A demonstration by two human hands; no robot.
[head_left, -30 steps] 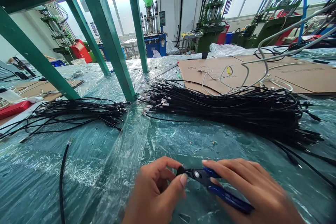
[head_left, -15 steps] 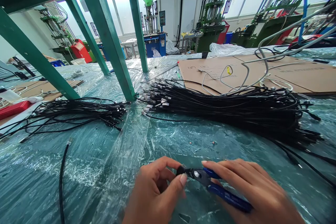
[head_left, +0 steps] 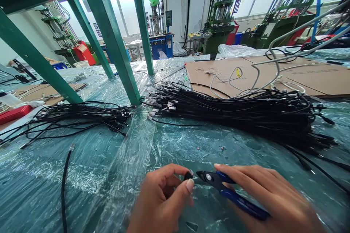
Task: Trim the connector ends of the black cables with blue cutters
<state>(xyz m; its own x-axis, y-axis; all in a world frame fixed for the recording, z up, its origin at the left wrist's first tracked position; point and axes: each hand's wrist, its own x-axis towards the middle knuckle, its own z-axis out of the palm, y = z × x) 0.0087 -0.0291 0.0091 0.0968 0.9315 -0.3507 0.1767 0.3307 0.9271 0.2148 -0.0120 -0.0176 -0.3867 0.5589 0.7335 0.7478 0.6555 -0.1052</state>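
Between the thumb and index finger of my left hand [head_left: 166, 194] is a small black cable end [head_left: 188, 176] with a clear or metallic tip. My right hand [head_left: 268, 196] holds blue-handled cutters [head_left: 242, 204], their dark jaws pointing left, a small gap away from the cable end. Behind my hands lies a large bundle of black cables [head_left: 240, 116], its silvery connectors [head_left: 166, 105] at the left end. A smaller black cable bundle [head_left: 90, 116] is at the left, and one loose black cable [head_left: 64, 189] lies in front of it.
Green metal legs [head_left: 109, 32] stand on the plastic-covered table [head_left: 90, 174]. Cardboard sheets [head_left: 262, 72] with grey cables [head_left: 254, 80] lie behind the large bundle. A red object [head_left: 15, 114] is at the far left. Machines [head_left: 221, 18] stand in the background.
The cutters in my right hand have moved slightly right, and their jaws have come away from the cable end. My left hand has barely moved.
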